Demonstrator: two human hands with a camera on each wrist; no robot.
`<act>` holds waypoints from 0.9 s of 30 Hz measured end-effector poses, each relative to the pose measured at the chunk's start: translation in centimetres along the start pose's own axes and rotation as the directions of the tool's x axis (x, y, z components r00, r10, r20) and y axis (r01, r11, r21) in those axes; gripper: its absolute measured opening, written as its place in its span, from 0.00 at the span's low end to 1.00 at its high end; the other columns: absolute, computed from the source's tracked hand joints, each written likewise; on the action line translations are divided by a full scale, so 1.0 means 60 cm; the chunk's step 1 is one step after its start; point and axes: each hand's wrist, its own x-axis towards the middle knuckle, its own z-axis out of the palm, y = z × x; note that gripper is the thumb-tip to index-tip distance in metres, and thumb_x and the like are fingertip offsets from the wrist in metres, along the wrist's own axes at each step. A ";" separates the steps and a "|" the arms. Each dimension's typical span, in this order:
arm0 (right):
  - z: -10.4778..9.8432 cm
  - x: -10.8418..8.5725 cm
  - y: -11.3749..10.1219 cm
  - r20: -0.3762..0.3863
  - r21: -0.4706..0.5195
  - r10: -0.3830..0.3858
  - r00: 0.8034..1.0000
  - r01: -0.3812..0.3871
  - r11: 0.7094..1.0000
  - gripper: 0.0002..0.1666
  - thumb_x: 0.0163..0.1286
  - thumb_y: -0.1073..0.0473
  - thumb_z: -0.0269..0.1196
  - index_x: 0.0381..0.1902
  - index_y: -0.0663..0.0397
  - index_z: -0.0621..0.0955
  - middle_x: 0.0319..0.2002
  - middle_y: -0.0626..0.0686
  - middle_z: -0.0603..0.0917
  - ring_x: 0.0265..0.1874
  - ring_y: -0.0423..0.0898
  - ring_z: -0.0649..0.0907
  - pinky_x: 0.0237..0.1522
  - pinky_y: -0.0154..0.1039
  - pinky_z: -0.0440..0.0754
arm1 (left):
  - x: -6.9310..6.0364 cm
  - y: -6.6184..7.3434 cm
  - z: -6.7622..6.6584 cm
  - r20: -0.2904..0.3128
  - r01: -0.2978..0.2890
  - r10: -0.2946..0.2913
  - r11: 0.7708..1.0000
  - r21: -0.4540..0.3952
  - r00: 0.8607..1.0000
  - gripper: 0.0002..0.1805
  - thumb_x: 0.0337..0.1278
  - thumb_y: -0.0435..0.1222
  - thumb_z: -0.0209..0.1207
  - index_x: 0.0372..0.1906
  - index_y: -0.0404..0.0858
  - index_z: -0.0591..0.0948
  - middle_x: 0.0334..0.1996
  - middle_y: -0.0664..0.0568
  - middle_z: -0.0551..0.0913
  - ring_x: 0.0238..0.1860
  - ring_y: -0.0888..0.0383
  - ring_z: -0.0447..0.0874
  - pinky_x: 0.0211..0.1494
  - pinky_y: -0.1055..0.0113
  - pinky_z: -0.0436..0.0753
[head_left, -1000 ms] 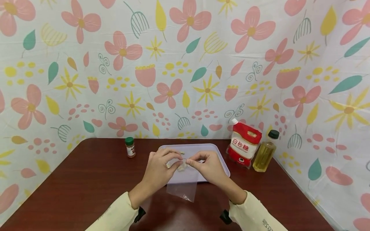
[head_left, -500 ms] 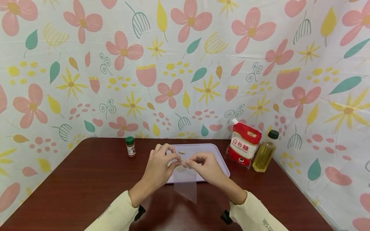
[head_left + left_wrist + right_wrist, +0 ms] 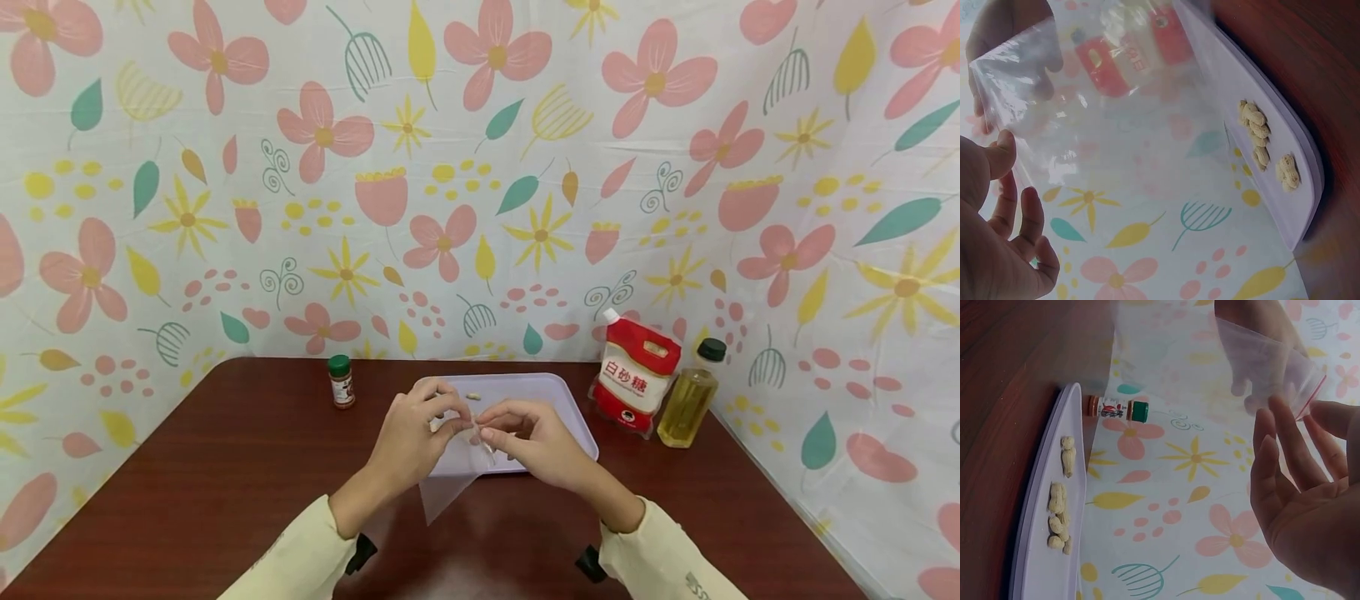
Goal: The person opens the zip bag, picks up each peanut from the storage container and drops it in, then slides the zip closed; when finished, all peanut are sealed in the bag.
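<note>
A clear plastic zip bag (image 3: 447, 493) hangs by its top edge between both hands, over the front of a pale lilac tray (image 3: 557, 398). My left hand (image 3: 411, 432) pinches the bag's edge between thumb and fingertips. Close beside it, my right hand (image 3: 546, 439) pinches the same edge; a red seal line (image 3: 1314, 395) shows there in the right wrist view. The see-through bag (image 3: 1063, 137) looks flat, with nothing visible inside. Several unshelled peanuts (image 3: 1256, 130) lie on the tray below, apart from the hands.
A small green-capped spice jar (image 3: 341, 383) stands on the dark table (image 3: 247, 467) at the left. To the right of the tray are a red-and-white sugar pouch (image 3: 633, 375) and a bottle of yellow oil (image 3: 686, 404). A flower-patterned curtain (image 3: 465, 167) hangs behind.
The bag's hanging end has swung to the left. My right hand's fingers have shifted along the edge, closer to the left fingertips. The left hand has barely moved.
</note>
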 end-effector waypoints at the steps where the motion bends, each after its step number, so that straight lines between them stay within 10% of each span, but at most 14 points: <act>1: 0.000 -0.001 0.000 0.003 0.007 -0.003 1.000 0.003 1.000 0.08 0.71 0.69 0.60 0.45 0.63 0.83 0.33 0.60 0.88 0.17 0.40 0.72 0.16 0.33 0.66 | 0.000 -0.001 0.001 -0.003 -0.006 0.006 1.000 -0.016 1.000 0.13 0.45 0.30 0.74 0.28 0.50 0.84 0.39 0.62 0.80 0.36 0.61 0.77 0.36 0.63 0.71; 14: -0.004 -0.008 -0.005 0.002 -0.142 -0.059 0.998 0.059 0.988 0.10 0.69 0.71 0.60 0.44 0.61 0.86 0.38 0.55 0.88 0.32 0.42 0.83 0.24 0.35 0.79 | -0.005 -0.008 0.010 0.002 0.001 -0.001 0.973 -0.230 1.000 0.14 0.47 0.23 0.70 0.28 0.47 0.84 0.37 0.61 0.81 0.36 0.63 0.79 0.34 0.65 0.79; 27: 0.010 0.000 -0.005 -0.082 -0.375 -0.341 0.937 0.288 0.881 0.12 0.54 0.77 0.70 0.35 0.60 0.88 0.29 0.53 0.88 0.24 0.40 0.83 0.18 0.30 0.75 | -0.005 -0.011 0.020 -0.040 0.015 -0.030 0.941 -0.337 0.999 0.11 0.43 0.19 0.69 0.26 0.37 0.84 0.33 0.48 0.84 0.33 0.53 0.80 0.33 0.66 0.78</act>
